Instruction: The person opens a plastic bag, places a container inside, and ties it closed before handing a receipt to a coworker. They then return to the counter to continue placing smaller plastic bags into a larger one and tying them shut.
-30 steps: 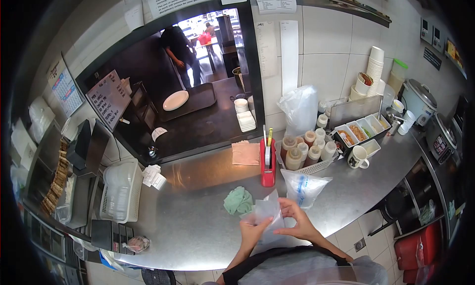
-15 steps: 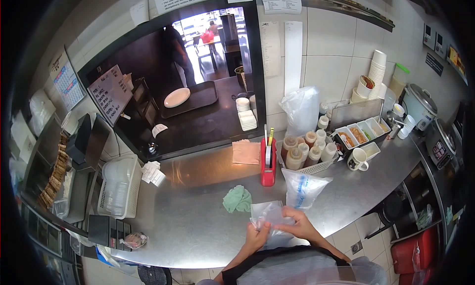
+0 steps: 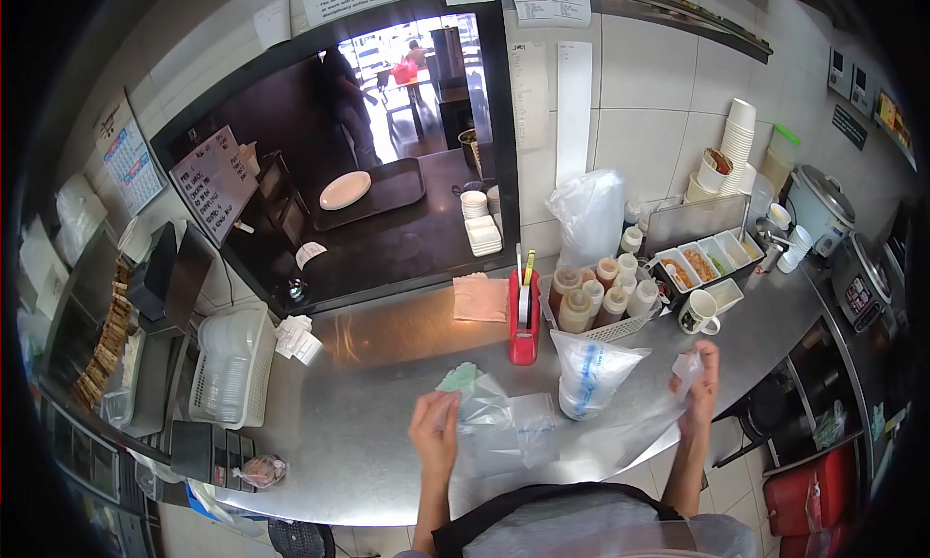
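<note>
My left hand (image 3: 434, 432) pinches the edge of a thin clear plastic bag (image 3: 492, 424), which hangs partly over a green cloth (image 3: 459, 378). Over on the right, my right hand (image 3: 699, 384) is closed on another piece of clear plastic (image 3: 644, 427) that trails down to the left. Between the hands, a flat clear bag (image 3: 534, 429) lies on the steel counter. Behind them stands a white plastic packet with blue print (image 3: 591, 369), touched by neither hand.
A red tape dispenser (image 3: 524, 330), a pink cloth (image 3: 480, 297) and a basket of sauce bottles (image 3: 605, 332) line the counter's back. A mug (image 3: 697, 313) stands beside topping trays (image 3: 704, 261). A person (image 3: 349, 108) stands beyond the serving window.
My hands have moved far apart, left hand to the left and right hand up and to the right, with plastic stretching from each. The person beyond the window has shifted slightly.
</note>
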Demonstrator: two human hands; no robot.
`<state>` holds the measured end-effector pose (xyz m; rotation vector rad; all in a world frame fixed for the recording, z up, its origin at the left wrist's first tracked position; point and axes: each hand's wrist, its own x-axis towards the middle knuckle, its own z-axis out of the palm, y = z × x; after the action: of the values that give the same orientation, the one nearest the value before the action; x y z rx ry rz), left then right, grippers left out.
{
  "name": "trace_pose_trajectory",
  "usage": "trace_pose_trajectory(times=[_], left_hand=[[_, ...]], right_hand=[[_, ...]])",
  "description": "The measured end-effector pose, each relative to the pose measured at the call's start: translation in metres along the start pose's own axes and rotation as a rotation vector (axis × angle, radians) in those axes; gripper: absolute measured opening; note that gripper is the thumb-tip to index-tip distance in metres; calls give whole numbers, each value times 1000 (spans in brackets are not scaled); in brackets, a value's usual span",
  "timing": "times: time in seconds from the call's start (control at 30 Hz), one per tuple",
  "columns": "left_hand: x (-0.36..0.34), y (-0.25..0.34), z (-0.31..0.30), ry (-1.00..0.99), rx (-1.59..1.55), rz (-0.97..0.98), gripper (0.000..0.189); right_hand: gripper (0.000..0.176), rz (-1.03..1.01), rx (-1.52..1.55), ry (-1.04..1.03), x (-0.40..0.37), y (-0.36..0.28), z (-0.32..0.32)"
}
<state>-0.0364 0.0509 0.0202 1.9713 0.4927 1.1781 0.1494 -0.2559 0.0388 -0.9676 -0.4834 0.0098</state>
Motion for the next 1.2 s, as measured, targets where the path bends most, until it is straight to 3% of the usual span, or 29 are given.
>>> trace_pose_trajectory(times=[0.03,0.1,0.17,0.2,0.27,0.33,0.37,0.5,0.53,0.6,0.63,0.7,0.73,0.77,0.83,0.9,0.93,1.0,1.03,1.1,1.13,1.2], left_hand=[[6,0,-9,-4,72,56,4],[9,1,-13,-47,133,122,8],[8,2,-13,-133,112,142,11],[6,5,-7,-200,51,192,11],[-1,17,14,-332,-69,292,13],[-13,28,35,-420,-116,380,17],[-16,34,42,-438,-107,418,17],[-18,45,49,-464,-92,482,17],[-17,45,49,-459,-93,475,16],[-18,40,51,-523,-441,269,17],[-19,36,52,-549,-613,162,19],[-31,24,50,-853,-1101,-340,21],[-36,18,50,-991,-1334,-612,23],[-39,11,53,-1136,-1245,-636,24],[-39,3,58,-1415,-1043,-674,27],[-27,7,56,-1518,-1059,-561,26],[-22,9,57,-1571,-1069,-502,26],[-28,14,74,-1311,-1615,-462,27],[-30,17,80,-1146,-1872,-434,27],[-28,19,76,-1194,-1742,-810,27],[-25,20,75,-1213,-1662,-992,27],[-13,21,91,-1503,-1291,-635,25]], right_hand=[[26,-88,-203,139,2,-17,17],[29,-126,-428,114,2,-25,15],[38,-18,-468,-208,-7,-23,-13],[38,169,-359,-135,-17,-15,-13],[21,345,-384,-291,-28,-5,11],[15,368,-392,-473,-29,-15,74],[21,361,-419,-574,-33,-10,87],[34,359,-402,-750,-39,8,95],[31,447,-439,-863,-38,9,91],[27,624,-512,-1093,-33,8,80],[23,613,-494,-1159,-32,9,80],[18,591,-458,-1289,-32,11,78],[17,629,-333,-1176,-33,15,74],[16,665,-209,-1061,-34,21,67],[15,713,23,-877,-37,33,61],[16,741,239,-731,-43,44,57],[16,809,136,-828,-45,50,51],[17,939,-78,-1018,-45,58,35],[16,788,20,-1040,-42,60,31],[16,484,215,-1070,-38,61,26],[16,424,355,-830,-39,58,26],[17,293,613,-339,-46,48,26]])
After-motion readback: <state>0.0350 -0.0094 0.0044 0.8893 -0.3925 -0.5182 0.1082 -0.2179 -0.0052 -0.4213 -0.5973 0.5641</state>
